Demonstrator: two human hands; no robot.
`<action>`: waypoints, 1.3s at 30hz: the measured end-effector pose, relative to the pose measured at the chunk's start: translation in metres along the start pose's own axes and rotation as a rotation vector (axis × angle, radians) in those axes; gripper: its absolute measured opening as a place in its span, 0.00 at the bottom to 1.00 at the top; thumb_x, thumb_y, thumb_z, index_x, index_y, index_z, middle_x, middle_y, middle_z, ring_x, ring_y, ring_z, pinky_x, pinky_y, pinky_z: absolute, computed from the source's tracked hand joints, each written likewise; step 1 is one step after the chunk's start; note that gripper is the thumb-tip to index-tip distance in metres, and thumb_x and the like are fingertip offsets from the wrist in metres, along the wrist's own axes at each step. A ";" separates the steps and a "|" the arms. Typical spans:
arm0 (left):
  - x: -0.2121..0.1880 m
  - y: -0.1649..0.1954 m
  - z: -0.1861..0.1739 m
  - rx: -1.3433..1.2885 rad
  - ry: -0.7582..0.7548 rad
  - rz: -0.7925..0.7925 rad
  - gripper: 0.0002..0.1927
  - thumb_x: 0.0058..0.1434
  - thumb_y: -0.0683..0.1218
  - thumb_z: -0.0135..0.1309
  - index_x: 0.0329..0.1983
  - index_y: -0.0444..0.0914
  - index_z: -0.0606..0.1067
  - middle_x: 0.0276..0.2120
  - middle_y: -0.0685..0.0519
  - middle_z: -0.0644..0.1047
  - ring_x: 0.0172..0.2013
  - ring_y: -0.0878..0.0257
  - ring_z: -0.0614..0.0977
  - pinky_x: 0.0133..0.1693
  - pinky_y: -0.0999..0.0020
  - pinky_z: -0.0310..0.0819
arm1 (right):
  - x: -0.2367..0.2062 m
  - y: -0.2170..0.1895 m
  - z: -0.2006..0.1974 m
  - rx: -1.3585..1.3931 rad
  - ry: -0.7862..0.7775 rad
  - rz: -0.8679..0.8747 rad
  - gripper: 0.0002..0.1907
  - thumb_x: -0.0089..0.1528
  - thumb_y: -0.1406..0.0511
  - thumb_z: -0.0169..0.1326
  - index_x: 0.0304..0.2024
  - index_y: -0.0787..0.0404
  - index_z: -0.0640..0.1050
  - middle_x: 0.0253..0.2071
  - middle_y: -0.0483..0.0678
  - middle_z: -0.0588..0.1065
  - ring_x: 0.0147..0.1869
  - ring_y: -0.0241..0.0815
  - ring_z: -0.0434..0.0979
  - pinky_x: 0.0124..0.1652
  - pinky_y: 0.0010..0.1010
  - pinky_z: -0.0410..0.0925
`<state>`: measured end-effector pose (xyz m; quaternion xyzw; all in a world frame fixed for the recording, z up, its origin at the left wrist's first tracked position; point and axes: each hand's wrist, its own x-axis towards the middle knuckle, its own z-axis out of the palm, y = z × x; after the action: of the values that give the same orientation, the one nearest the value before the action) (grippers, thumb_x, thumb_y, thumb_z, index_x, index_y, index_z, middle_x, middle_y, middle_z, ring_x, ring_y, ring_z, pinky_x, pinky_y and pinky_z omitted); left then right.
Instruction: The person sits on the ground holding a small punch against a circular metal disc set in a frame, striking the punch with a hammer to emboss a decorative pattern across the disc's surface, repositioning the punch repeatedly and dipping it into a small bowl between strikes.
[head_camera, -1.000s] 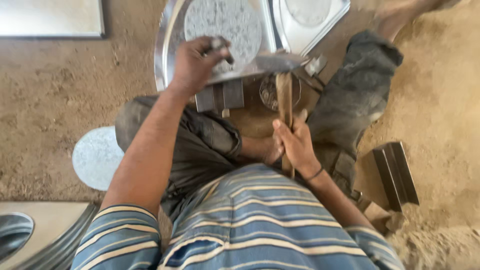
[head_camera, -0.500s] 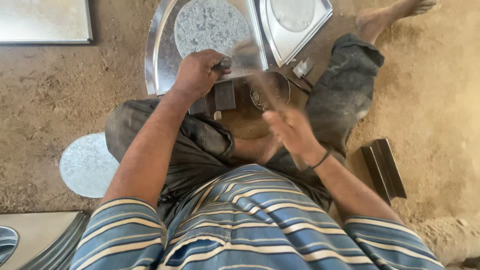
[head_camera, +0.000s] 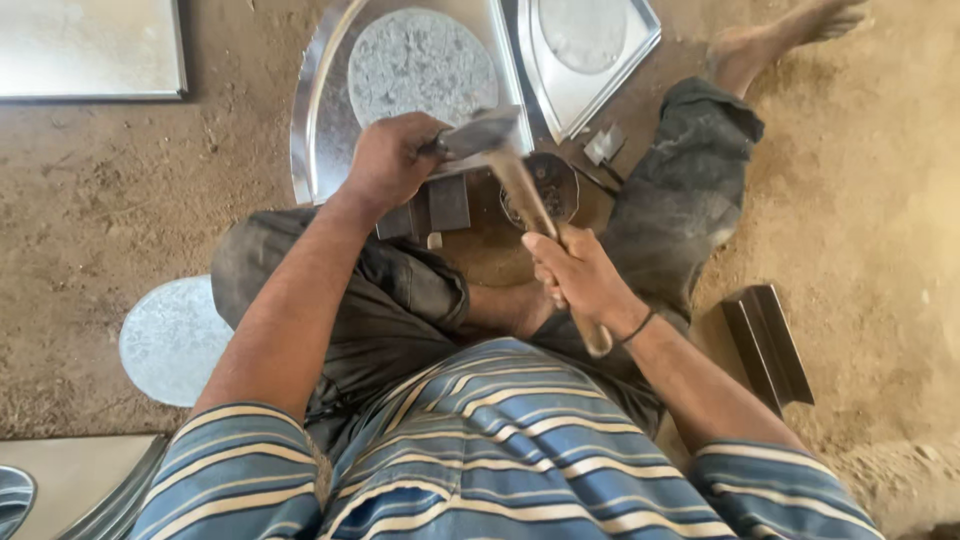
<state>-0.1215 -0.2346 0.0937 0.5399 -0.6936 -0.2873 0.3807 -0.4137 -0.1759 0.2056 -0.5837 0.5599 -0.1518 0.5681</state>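
Observation:
I sit cross-legged on a dirt floor. My right hand (head_camera: 580, 275) grips the wooden handle of a hammer (head_camera: 510, 165), whose metal head is down near my left hand. My left hand (head_camera: 390, 160) is closed on the edge of a shiny quarter-round metal tray (head_camera: 320, 110) that rests over a dark metal block (head_camera: 440, 205). A grey round metal disc (head_camera: 420, 65) lies inside the tray.
A second wedge-shaped tray (head_camera: 590, 55) lies at the top right, a small round dark piece (head_camera: 550, 185) beside the block. A loose disc (head_camera: 175, 340) lies at my left knee, an angle iron (head_camera: 768, 345) at the right, a flat sheet (head_camera: 90, 50) top left.
The hammer was raised and blurred mid-swing half a second ago; its head has now come down by my left hand on the tray edge. My left hand kept its hold.

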 end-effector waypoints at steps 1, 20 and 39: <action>0.001 0.001 0.000 -0.107 0.024 -0.073 0.10 0.61 0.43 0.65 0.46 0.42 0.83 0.41 0.50 0.84 0.42 0.55 0.85 0.43 0.62 0.78 | -0.001 -0.007 -0.004 0.126 0.006 0.082 0.12 0.70 0.61 0.50 0.33 0.59 0.73 0.24 0.40 0.67 0.22 0.29 0.66 0.22 0.22 0.63; 0.011 -0.017 0.004 -0.774 0.217 -0.343 0.05 0.74 0.44 0.53 0.48 0.37 0.76 0.39 0.55 0.82 0.37 0.69 0.77 0.41 0.73 0.74 | -0.009 0.017 0.018 0.401 0.096 -0.415 0.16 0.71 0.55 0.51 0.41 0.62 0.72 0.27 0.41 0.70 0.26 0.28 0.65 0.25 0.21 0.60; 0.016 -0.023 0.010 -0.837 0.284 -0.399 0.07 0.74 0.43 0.52 0.50 0.35 0.74 0.40 0.56 0.82 0.41 0.69 0.82 0.47 0.73 0.79 | 0.037 0.044 0.036 0.250 0.115 0.008 0.19 0.71 0.54 0.51 0.34 0.62 0.71 0.23 0.37 0.68 0.22 0.27 0.65 0.21 0.25 0.60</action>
<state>-0.1204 -0.2564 0.0733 0.4966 -0.3427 -0.5327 0.5935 -0.3938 -0.1772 0.1405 -0.4963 0.5706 -0.2513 0.6041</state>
